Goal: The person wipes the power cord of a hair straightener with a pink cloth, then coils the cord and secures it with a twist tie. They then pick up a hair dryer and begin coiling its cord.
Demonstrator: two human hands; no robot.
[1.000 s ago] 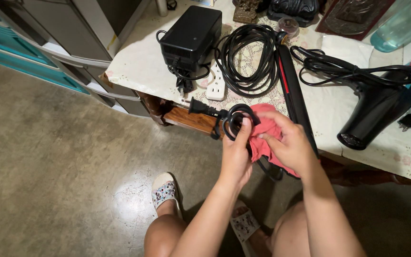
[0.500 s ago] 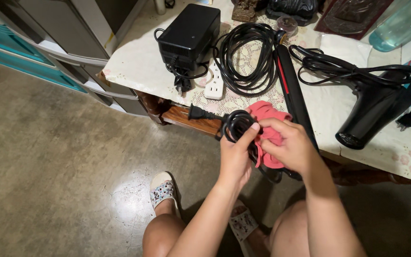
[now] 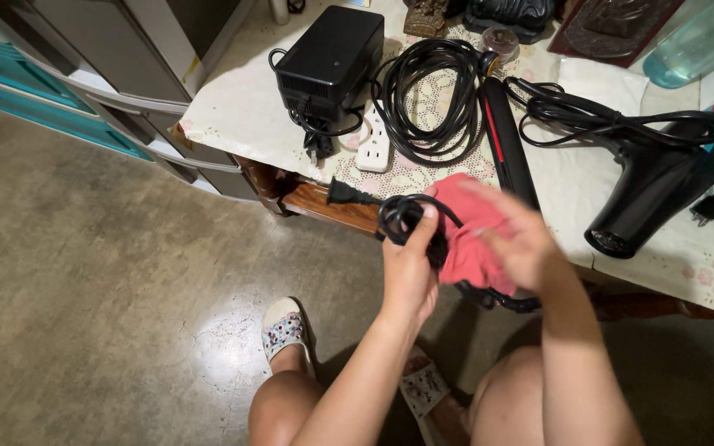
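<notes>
My left hand [image 3: 411, 268] grips a small coil of black cord [image 3: 401, 216] whose plug [image 3: 342, 194] sticks out to the left. My right hand [image 3: 525, 244], blurred by motion, holds a red cloth [image 3: 468, 239] against the cord beside the coil. The cord loops down below the hands [image 3: 497, 299] and runs toward a black hair straightener [image 3: 506, 144] lying on the table just behind them.
On the cloth-covered table [image 3: 241, 107] lie a black power box [image 3: 328, 54], a white power strip [image 3: 373, 140], a large coiled black cable [image 3: 431, 91] and a black hair dryer [image 3: 654, 186]. Grey drawers [image 3: 126, 49] stand at left. My sandalled feet [image 3: 287, 330] rest on the concrete floor.
My right hand has slid the red cloth rightward and down along the cord and is now blurred. The left hand has kept its hold on the coil.
</notes>
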